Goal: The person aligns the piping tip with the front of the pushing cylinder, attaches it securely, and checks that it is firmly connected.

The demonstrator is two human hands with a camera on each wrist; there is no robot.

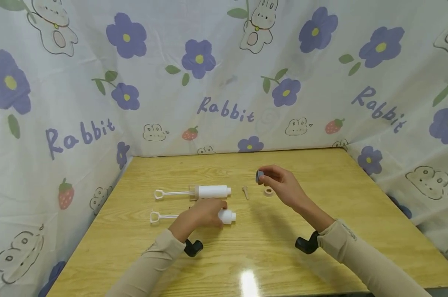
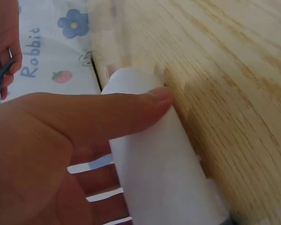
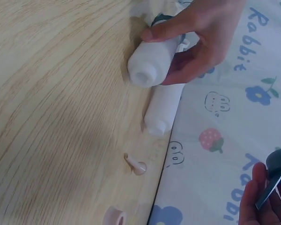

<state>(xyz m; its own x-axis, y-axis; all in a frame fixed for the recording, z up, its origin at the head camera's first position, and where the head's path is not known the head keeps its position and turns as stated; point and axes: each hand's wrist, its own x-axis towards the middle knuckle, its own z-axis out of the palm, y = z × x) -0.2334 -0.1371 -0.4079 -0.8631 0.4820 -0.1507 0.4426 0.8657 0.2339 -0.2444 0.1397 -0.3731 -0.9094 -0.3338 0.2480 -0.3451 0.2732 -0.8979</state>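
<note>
My left hand [image 1: 205,211] grips a white cylinder [image 2: 154,173] lying near the table; its thumb presses across the top, and the fingers lie behind it. A white rod with a loop handle [image 1: 154,217] extends leftward from this syringe-like plunger tool. Raised above the table, my right hand [image 1: 285,187] pinches a small grey-blue piece [image 3: 278,164] with a rounded head and a narrow, straight part. Behind the left hand lies a second white plunger tool [image 1: 213,191]. Between the hands are a small beige pointed nozzle [image 1: 245,192] and a pale ring [image 1: 268,191].
Everything lies on a wood-grain table [image 1: 224,260]. Its back edge meets a patterned cloth [image 1: 224,74] that hangs behind and along both sides. Black wrist mounts [image 1: 306,243] stick out below the cuffs.
</note>
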